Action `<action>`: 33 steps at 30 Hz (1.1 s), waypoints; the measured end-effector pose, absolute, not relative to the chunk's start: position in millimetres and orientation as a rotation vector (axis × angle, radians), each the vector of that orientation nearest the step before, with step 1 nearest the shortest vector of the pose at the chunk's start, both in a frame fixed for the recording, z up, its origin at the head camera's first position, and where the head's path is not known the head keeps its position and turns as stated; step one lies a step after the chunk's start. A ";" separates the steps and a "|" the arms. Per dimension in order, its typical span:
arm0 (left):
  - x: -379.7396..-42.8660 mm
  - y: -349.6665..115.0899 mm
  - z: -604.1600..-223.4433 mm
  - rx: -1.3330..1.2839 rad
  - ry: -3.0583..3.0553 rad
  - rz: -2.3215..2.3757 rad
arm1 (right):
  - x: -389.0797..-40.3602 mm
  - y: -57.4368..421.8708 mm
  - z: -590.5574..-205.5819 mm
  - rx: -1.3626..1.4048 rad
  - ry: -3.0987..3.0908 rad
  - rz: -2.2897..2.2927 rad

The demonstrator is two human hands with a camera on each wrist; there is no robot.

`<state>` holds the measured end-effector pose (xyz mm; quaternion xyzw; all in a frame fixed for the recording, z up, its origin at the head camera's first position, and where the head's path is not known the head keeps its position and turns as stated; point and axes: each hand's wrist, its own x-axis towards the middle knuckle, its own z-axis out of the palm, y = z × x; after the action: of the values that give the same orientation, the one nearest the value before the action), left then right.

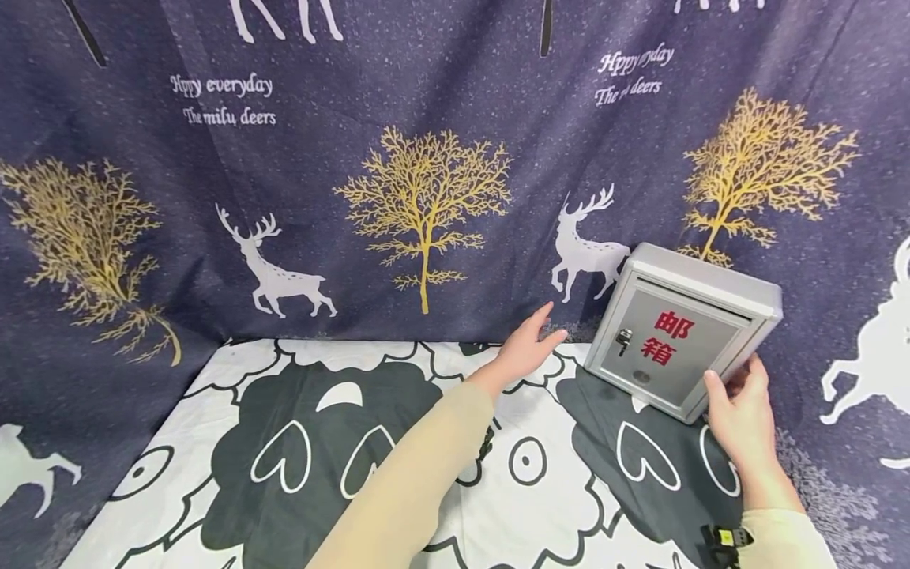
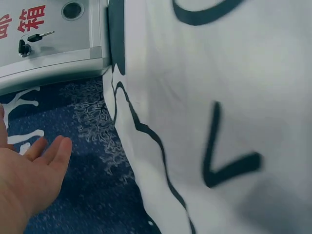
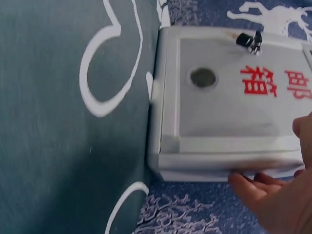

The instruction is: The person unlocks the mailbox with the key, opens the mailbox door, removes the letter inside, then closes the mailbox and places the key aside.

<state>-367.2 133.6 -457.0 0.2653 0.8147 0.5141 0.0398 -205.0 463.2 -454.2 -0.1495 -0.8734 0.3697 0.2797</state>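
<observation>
A grey metal mailbox (image 1: 693,269) with red characters stands tilted against the curtain at the right. A small key (image 2: 41,36) sits in the lock on its door. My right hand (image 1: 742,415) is at the box's right side; in the right wrist view its fingers (image 3: 251,192) touch the side wall, with the thumb near the front edge. To the left of the box, my left hand (image 1: 524,348) reaches out with fingers extended and thumb apart, holding nothing. A gap shows between that hand (image 2: 36,180) and the mailbox in the left wrist view.
A black-and-white cartoon-print cloth (image 1: 526,506) covers the surface. Behind it hangs a dark blue curtain (image 1: 298,174) printed with deer and golden trees, meeting the cloth along the back. The mailbox stands close to the curtain.
</observation>
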 end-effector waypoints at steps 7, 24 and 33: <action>-375.4 160.1 -446.8 0.882 2.523 1.540 | -207.6 484.5 -464.0 -0.165 -2.448 1.056; -380.8 184.8 -454.7 0.886 2.384 1.488 | -213.4 492.0 -467.0 -0.040 -2.387 1.163; -375.5 191.8 -454.8 0.902 2.369 1.491 | -214.0 492.5 -469.4 -0.029 -2.379 1.158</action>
<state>-375.5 191.8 -454.8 0.3051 0.8016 0.5044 0.1000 -214.0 492.5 -469.4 -0.0108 -0.8716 0.4242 0.2454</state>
